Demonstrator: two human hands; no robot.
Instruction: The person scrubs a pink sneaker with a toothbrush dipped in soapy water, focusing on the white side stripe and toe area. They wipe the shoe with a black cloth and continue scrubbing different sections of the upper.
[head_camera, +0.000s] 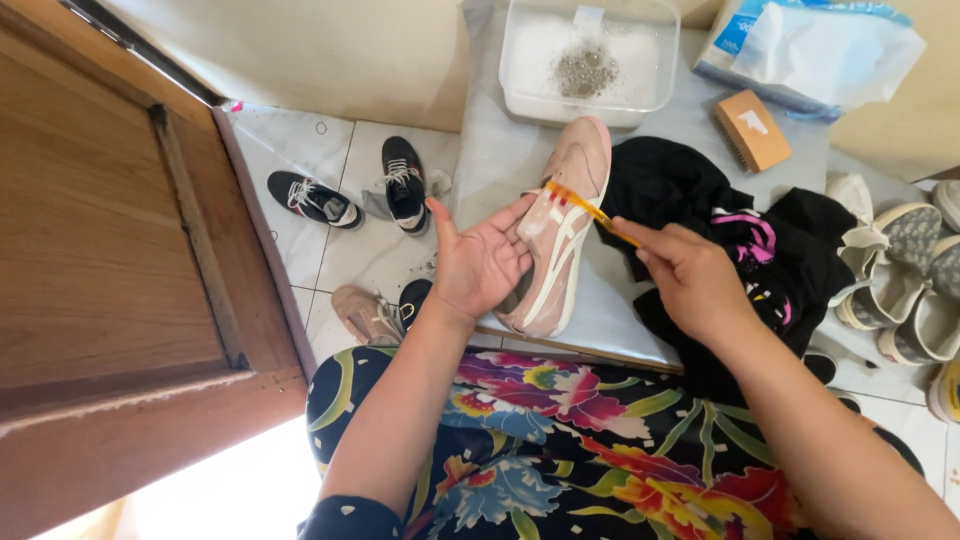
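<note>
So the pink sneaker was lying on its side on the grey-topped low table, toe pointing toward the plastic tub of soapy water that sat just beyond it at the table's far edge. The left hand was cupped under the sneaker's sole side, fingers spread and loosely wrapped around it, thumb sticking up. The right hand had its fingers pinched tight on an orange toothbrush, with the bristle end pressed against the sneaker's striped side panel. Right of the sneaker there was a crumpled black cloth with pink print touching the table, and past that a wooden scrub brush near a blue-and-white plastic bag. Left of the sneaker, down on the tiled floor, were two black sneakers with white laces, and another pinkish shoe close to the person's floral skirt. Off to the far right of the sneaker, a pile of pale grey shoes.
</note>
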